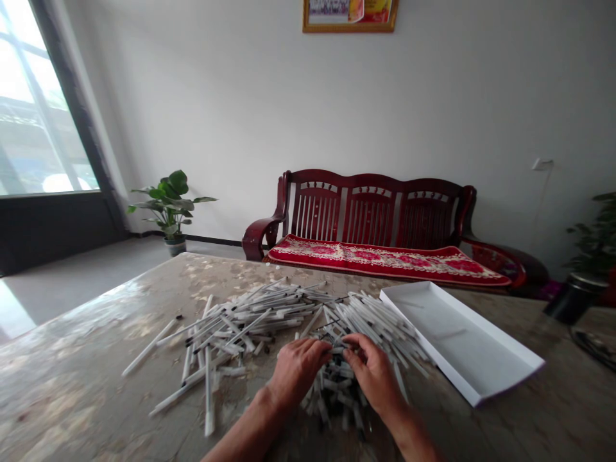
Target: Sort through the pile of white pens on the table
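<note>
- Head view: a person's two bare forearms reach in from the bottom edge onto a mottled beige stone-look tabletop [72, 385].
- The left hand [298, 366] lies palm down, fingers curled, on the near part of a big loose heap of slim white pens with dark tips [289, 317].
- The right hand [373, 369] sits just beside it, fingers bent inward toward the left hand; fingertips of both hands nearly meet over the heap.
- Both hands look closed around a small bunch of pens between them; how many each one holds cannot be told, since the knuckles hide the grip.
- Below the hands lies a blurred cluster of short white caps and pen pieces [337, 391], touching the heap.
- The heap spreads across the middle of the table, fanning left and right; a few single pens lie apart at the left, one long stray pen [151, 346] near the table's left part.
- To the right of the heap, close to it, rests a shallow white cardboard box lid or tray [505, 372], angled, open side up, with nothing seen inside.
- Beyond the table stands a dark red wooden bench with a red patterned cushion [385, 256] against a pale wall.
- A green potted plant [171, 202] stands on the floor at the left near a large window [29, 115].
- A framed picture [350, 16] hangs at the top of the wall, cut off by the edge.
</note>
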`<state>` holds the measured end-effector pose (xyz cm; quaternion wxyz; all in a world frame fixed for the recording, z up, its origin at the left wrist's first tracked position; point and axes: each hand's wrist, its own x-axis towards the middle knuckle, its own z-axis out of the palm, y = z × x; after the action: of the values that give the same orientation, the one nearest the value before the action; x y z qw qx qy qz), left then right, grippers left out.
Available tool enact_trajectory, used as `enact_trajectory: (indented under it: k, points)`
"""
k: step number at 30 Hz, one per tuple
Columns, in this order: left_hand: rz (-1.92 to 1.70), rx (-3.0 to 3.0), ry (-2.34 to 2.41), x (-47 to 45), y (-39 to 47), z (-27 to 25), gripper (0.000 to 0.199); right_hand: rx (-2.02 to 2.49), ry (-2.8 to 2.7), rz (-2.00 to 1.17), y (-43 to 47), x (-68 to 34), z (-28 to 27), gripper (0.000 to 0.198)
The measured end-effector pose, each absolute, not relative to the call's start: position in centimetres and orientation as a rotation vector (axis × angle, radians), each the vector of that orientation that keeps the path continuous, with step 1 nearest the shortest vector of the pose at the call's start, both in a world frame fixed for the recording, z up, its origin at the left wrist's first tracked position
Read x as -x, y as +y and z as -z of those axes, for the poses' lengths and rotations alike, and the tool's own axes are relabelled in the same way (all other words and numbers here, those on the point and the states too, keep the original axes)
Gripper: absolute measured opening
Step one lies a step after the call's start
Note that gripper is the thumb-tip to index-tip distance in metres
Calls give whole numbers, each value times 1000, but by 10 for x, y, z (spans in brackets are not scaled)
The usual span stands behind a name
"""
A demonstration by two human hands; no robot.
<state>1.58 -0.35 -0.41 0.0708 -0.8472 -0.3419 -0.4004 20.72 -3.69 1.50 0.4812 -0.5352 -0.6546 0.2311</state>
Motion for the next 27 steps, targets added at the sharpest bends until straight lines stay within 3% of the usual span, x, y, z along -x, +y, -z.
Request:
enact_trajectory:
  k: [5, 14, 21, 27]
  points:
    - [1180, 2580, -1026, -17, -4, 3, 20, 1436, -1655, -532, -36, -208, -10, 48]
    - [1208, 2600, -1108, -14, 0, 7, 18, 1325, -1655, -506, -29, -219, -7, 20]
    - [1238, 2546, -1085, -10, -1, 3, 18, 1483, -1491, -259, -15, -236, 10, 28]
    - [1277, 2519, -1068, -14, -5, 2, 20, 1463, -1392, -266, -15, -239, 8, 37]
